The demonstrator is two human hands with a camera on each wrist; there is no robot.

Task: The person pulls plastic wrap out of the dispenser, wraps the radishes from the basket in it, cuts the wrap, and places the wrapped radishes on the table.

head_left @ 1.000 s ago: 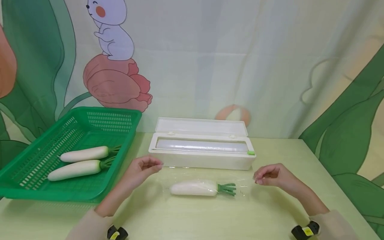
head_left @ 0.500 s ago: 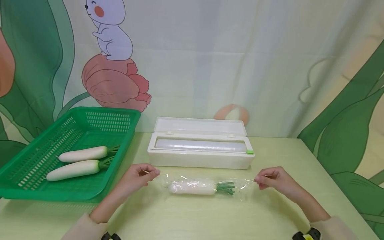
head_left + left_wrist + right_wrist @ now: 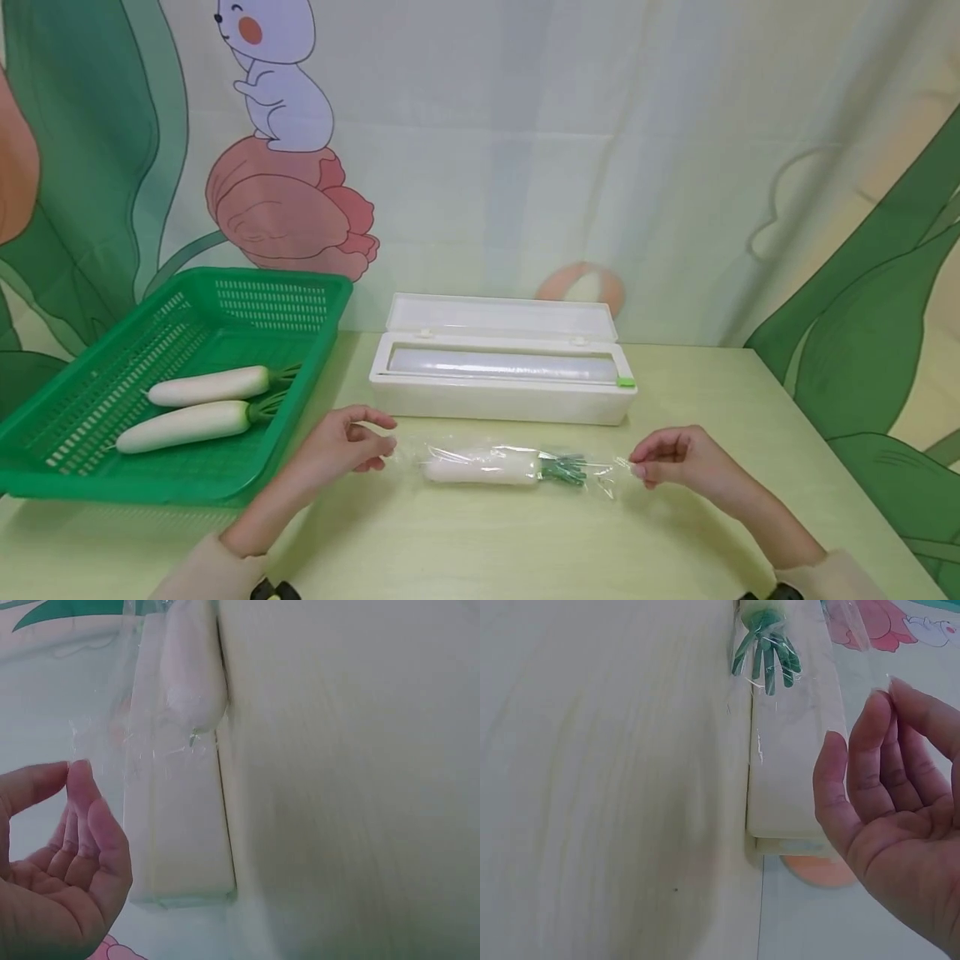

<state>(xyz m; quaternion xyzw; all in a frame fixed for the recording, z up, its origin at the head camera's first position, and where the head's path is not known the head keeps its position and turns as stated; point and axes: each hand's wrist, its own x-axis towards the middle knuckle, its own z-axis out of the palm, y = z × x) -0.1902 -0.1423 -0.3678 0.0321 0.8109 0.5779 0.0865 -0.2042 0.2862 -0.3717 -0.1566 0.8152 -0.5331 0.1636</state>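
Note:
A white radish (image 3: 480, 467) with green leaves (image 3: 562, 469) lies under clear plastic wrap (image 3: 600, 475) on the table. At the left end of the wrap is my left hand (image 3: 341, 442). Two of its fingertips meet by the wrap's edge in the left wrist view, and it appears to pinch the film there. From the opposite side, my right hand (image 3: 686, 467) pinches the wrap's right corner beyond the leaves. The transparent film makes its exact edges hard to see. Both hands are apart from the radish itself.
Behind the wrapped radish stands a white dispenser box (image 3: 502, 404), lid (image 3: 502, 317) raised, with a roll of plastic wrap (image 3: 502, 365) inside. To the left, a green basket (image 3: 292, 292) holds two more radishes (image 3: 183, 425). A printed curtain (image 3: 480, 167) hangs behind the table.
Both hands have come down a little toward the table since half a second ago. The wrap has sunk closer onto the radish, its right end now slacker and creased.

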